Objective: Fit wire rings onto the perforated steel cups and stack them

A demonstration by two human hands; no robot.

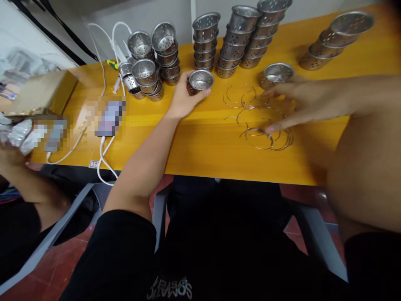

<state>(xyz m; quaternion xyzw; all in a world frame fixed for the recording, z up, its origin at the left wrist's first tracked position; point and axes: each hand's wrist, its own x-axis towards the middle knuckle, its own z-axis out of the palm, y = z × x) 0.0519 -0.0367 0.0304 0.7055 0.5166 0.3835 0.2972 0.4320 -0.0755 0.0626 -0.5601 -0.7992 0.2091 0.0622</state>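
My left hand [184, 97] is wrapped round a perforated metal cup [201, 79], which stands upright on the yellow table with its mouth up. Over a loose pile of thin wire rings [259, 140], my right hand [297, 102] reaches in from the right, thumb and fingers apart. Its thumb tip is at the rings; whether it touches them I cannot tell. Just beyond the right fingers is a single perforated cup [277, 73], partly hidden by that hand.
Nested perforated cups rise in stacks [205, 39] along the back, with another leaning stack [328, 39] at right. A cluster of cups [145, 71], a phone [109, 119] with white cables and a cardboard box [42, 92] are at left. A co-worker's arm [34, 188] shows at far left.
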